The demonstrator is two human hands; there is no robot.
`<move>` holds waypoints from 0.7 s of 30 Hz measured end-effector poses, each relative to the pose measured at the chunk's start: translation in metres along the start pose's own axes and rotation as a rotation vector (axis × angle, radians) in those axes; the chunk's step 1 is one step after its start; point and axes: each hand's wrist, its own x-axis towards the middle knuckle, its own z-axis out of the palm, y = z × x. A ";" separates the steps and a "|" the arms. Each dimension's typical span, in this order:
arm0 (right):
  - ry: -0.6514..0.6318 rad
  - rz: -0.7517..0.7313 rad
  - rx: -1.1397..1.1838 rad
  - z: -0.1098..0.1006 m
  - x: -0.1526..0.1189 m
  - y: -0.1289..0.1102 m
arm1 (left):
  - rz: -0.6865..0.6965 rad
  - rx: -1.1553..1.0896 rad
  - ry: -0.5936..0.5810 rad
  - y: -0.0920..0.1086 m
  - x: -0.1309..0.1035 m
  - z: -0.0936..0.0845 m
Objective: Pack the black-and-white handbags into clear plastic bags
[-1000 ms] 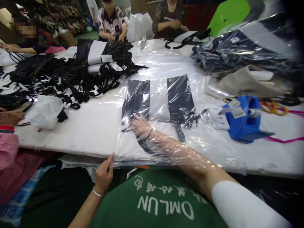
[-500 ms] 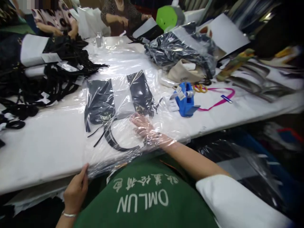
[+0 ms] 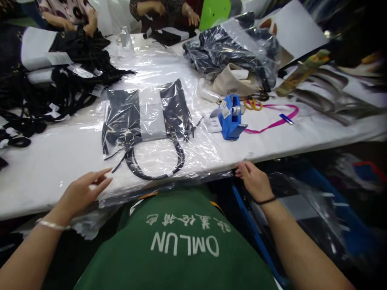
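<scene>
A black handbag [image 3: 117,112] with a white paper band [image 3: 151,112] around its middle lies flat inside a clear plastic bag [image 3: 199,151]. Its looped handle [image 3: 179,159] points toward me. Near the plastic's left front corner is my left hand [image 3: 83,191], open, thumb and fingers apart, nothing visible between them. At the table's front edge, beside the plastic's right front corner, my right hand [image 3: 252,179] has its fingers bent and drawn together. Whatever may be between those fingertips is too small to make out.
Right of the handbag stands a blue tape dispenser [image 3: 232,121], with a pink strap [image 3: 272,127] behind it. Black bags with straps [image 3: 69,76] are heaped at left. Plastic-wrapped goods [image 3: 229,48] lie at the back. Two people work across the white table [image 3: 45,169].
My right hand has come out from under the plastic and moved right to the table edge. My left hand has risen onto the table's front edge. The handle now lies as a rounder loop.
</scene>
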 end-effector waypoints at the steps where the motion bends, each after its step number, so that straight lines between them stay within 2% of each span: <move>1: -0.010 0.017 -0.076 0.002 0.012 -0.001 | 0.130 -0.010 -0.012 0.015 0.021 0.005; 3: -0.135 -0.030 -0.150 0.010 0.026 -0.006 | 0.338 -0.038 -0.044 0.045 0.053 0.030; 5: -0.195 -0.147 -0.075 0.016 0.024 -0.017 | 0.531 -0.065 -0.155 0.075 0.069 0.069; 7: -0.122 -0.273 0.061 0.012 0.013 -0.035 | 0.696 -0.053 -0.260 0.097 0.068 0.110; 9: -0.039 -0.374 0.187 0.002 0.002 -0.064 | 0.791 0.006 -0.315 0.110 0.056 0.141; 11: -0.025 -0.461 0.325 0.000 0.003 -0.105 | 0.816 0.085 -0.330 0.113 0.045 0.157; 12: -0.025 -0.501 0.396 0.007 0.008 -0.129 | 0.817 0.119 -0.334 0.112 0.042 0.161; 14: -0.013 -0.574 0.541 0.038 0.028 -0.176 | 0.818 0.162 -0.347 0.111 0.042 0.162; 16: 0.012 -0.559 0.653 0.087 0.052 -0.218 | 0.822 0.168 -0.358 0.108 0.045 0.161; 17: 0.018 -0.499 0.676 0.114 0.063 -0.234 | 0.822 0.155 -0.357 0.106 0.046 0.159; 19: 0.038 -0.325 0.622 0.163 0.077 -0.256 | 0.828 0.083 -0.336 0.097 0.043 0.152; 21: 0.035 -0.293 0.533 0.196 0.080 -0.265 | 0.840 -0.048 -0.317 0.081 0.030 0.139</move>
